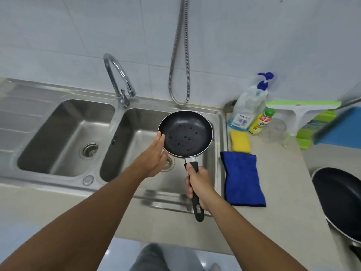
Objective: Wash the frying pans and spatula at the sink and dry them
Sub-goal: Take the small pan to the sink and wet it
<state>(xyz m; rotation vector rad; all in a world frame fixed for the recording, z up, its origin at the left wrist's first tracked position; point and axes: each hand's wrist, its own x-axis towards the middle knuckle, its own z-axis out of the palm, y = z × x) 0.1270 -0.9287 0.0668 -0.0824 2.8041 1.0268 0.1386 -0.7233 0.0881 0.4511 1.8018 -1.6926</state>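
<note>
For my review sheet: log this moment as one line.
small frying pan: over right basin, droplets inside | right hand: grips handle | left hand: flat against rim | blue cloth: on counter

Sink (pixel 64 90) on the left, bench (pixel 283 192) on its right.
Small pan (pixel 185 133) over the right basin (pixel 136 137), tap (pixel 117 79) behind; cloth (pixel 243 178) beside the sink, sponge (pixel 239 141) behind it, pump bottle (pixel 248 106) and small bottle (pixel 260 122) at the back edge, large pan (pixel 340 202) at the right edge.

White tiled wall (pixel 58 26), beige countertop (pixel 283 173).
</note>
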